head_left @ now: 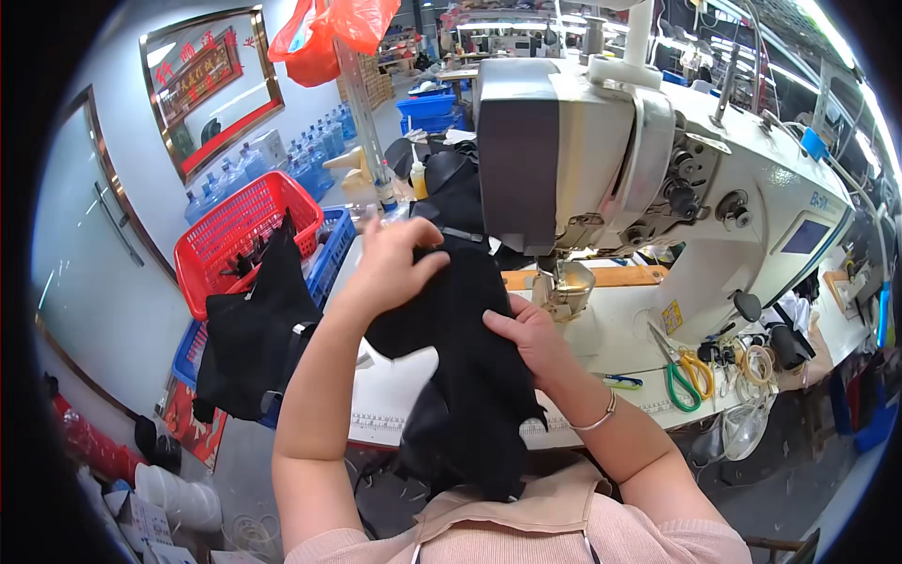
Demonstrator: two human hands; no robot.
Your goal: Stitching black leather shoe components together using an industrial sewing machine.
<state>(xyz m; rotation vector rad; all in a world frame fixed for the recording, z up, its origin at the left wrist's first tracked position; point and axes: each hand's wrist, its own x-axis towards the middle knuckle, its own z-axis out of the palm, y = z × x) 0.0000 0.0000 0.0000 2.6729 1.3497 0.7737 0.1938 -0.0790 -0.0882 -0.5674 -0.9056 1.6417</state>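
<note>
A large piece of black fabric (470, 329) hangs in front of me, draped over the near table edge toward my lap. My right hand (533, 340) grips its right side, thumb on top and fingers behind. Over the upper left part of the cloth is my left hand (393, 263), fingers bent and slightly blurred, with a gap between thumb and forefinger. Just beyond the cloth stands a white sewing machine (700, 188), its presser area right of my hands. More black pieces (449, 202) lie behind the fabric on the table.
At left, a red basket (193, 273) sits over a blue crate (324, 258), with black fabric (254, 348) hanging off it. Green-handled scissors (678, 381), yellow-handled scissors (697, 371), a small cutter (622, 382) and tape rolls (756, 365) lie at right. A ruler strip (381, 423) edges the table.
</note>
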